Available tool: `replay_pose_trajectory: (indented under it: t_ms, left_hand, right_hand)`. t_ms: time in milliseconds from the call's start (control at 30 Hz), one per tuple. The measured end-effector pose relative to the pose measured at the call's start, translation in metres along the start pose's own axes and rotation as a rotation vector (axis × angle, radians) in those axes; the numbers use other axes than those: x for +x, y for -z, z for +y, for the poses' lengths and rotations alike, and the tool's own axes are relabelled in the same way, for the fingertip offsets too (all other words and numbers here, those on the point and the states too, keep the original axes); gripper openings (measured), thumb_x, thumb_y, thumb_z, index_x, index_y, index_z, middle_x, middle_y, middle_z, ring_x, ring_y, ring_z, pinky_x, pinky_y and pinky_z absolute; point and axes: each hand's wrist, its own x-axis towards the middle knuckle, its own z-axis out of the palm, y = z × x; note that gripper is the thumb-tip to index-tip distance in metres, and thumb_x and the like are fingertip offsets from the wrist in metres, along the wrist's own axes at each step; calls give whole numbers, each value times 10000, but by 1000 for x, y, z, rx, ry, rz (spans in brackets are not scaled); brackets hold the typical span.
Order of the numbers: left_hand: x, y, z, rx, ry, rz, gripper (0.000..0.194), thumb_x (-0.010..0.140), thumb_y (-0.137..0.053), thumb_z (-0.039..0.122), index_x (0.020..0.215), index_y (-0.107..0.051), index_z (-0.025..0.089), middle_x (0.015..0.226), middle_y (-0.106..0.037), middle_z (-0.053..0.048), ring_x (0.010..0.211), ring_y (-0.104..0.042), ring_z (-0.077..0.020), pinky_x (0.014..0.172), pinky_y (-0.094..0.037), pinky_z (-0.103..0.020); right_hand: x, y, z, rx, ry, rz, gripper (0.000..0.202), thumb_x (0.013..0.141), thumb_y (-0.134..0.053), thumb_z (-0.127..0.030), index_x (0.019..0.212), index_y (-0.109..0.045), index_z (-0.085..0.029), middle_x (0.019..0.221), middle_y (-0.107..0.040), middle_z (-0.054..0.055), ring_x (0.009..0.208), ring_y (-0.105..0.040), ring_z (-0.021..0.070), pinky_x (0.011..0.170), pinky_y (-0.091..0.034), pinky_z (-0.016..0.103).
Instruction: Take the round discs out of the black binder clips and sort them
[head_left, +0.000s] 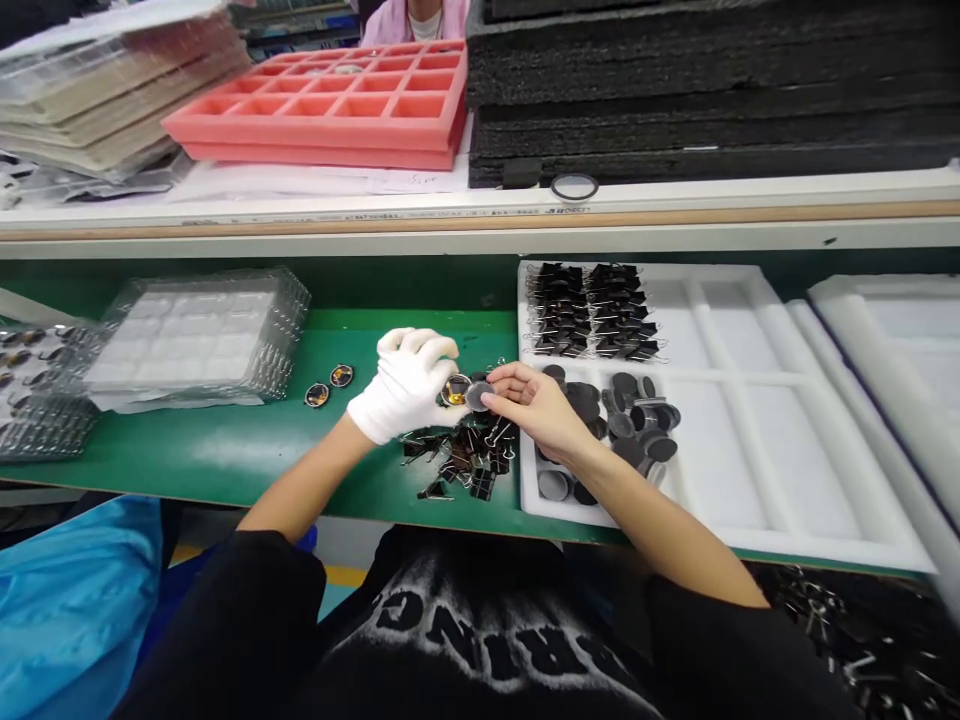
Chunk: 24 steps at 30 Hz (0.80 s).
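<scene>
My left hand (411, 385), in a white glove, pinches a small round piece (456, 389) with a metal rim and an amber and black face. My bare right hand (541, 408) holds a thin grey disc (480, 396) between thumb and fingers, right beside that round piece; whether the two touch I cannot tell. Beneath my hands lies a loose heap of black binder clips (469, 455) on the green tabletop (225, 450). Two similar amber and black round pieces (329, 384) lie to the left of my glove.
At right, a white foam tray (750, 390) holds rows of binder clips (592, 310) and many dark discs (634, 425). Stacked clear plastic trays (195, 340) stand at left. On the shelf above are a pink compartment tray (322, 130), black foam sheets (705, 90) and a ring (574, 187).
</scene>
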Motion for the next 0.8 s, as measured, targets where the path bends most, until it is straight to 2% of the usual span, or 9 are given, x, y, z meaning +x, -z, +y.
replay_pose_trajectory:
  t_ms: [200, 300, 400, 433, 500, 567, 633, 700, 800]
  left_hand:
    - [24, -11, 23, -33, -168, 8, 341, 915, -629, 545, 948, -734, 222, 1162, -736, -125, 1185, -607, -353, 1054, -360, -567]
    - [31, -8, 13, -83, -177, -31, 496, 917, -636, 646, 1144, -732, 216, 1261, -714, -146, 1241, -594, -363, 1070, -373, -551]
    - [37, -3, -12, -103, -35, -80, 529, 1010, -500, 609, 1291, -697, 207, 1287, -721, -147, 1198, -637, -327, 997, -431, -472]
    - [38, -3, -20, -85, 24, -123, 497, 1042, -440, 563, 1228, -727, 202, 1201, -753, -134, 1116, -671, -304, 937, -446, -436]
    - [39, -5, -29, -19, 115, -260, 536, 1059, -375, 547, 954, -773, 204, 913, -772, -99, 883, -699, -262, 781, -431, -380]
    - [39, -13, -27, 48, 131, -405, 643, 1014, -401, 680, 737, -737, 206, 694, -709, -91, 704, -664, -244, 656, -362, -355]
    - [38, -22, -18, 107, 112, -484, 679, 977, -419, 740, 712, -737, 201, 630, -681, -105, 642, -646, -254, 610, -313, -349]
    - [37, -28, -12, 146, 75, -526, 619, 1016, -393, 624, 782, -763, 187, 657, -700, -126, 637, -654, -268, 599, -295, -349]
    - [36, -22, -17, 175, 84, -528, 535, 1039, -339, 418, 788, -747, 179, 686, -709, -128, 631, -657, -260, 586, -273, -345]
  right_hand:
    - [2, 8, 3, 111, -63, 24, 471, 643, -993, -459, 834, -630, -227, 900, -760, -1, 752, -722, 131, 753, -616, 302]
    - [4, 14, 1, 164, -71, 19, 540, 626, -1007, -470, 839, -569, -239, 794, -767, -23, 709, -734, 124, 712, -618, 276]
    - [6, 25, -1, 242, -14, 113, 579, 618, -1023, -440, 928, -570, -256, 783, -775, -43, 762, -765, 143, 815, -663, 329]
    - [7, 29, -2, 273, 0, 143, 585, 616, -1027, -422, 958, -581, -261, 796, -779, -46, 796, -774, 151, 860, -672, 353]
    - [9, 34, -5, 320, -6, 167, 573, 627, -1026, -389, 1021, -629, -268, 851, -795, -37, 886, -788, 173, 941, -673, 399]
    - [11, 37, -6, 348, -43, 156, 527, 646, -1013, -377, 1047, -690, -266, 944, -815, -8, 970, -789, 196, 999, -663, 428]
    - [11, 37, -6, 384, -83, 131, 464, 656, -1002, -363, 1018, -732, -256, 994, -820, 11, 1017, -786, 209, 1045, -647, 443]
    - [12, 35, -5, 427, -108, 110, 418, 646, -1005, -332, 958, -740, -246, 982, -822, 13, 1020, -787, 206, 1079, -632, 445]
    - [10, 34, -4, 458, -141, 84, 413, 629, -1016, -292, 930, -740, -239, 972, -825, 8, 1010, -789, 194, 1092, -627, 440]
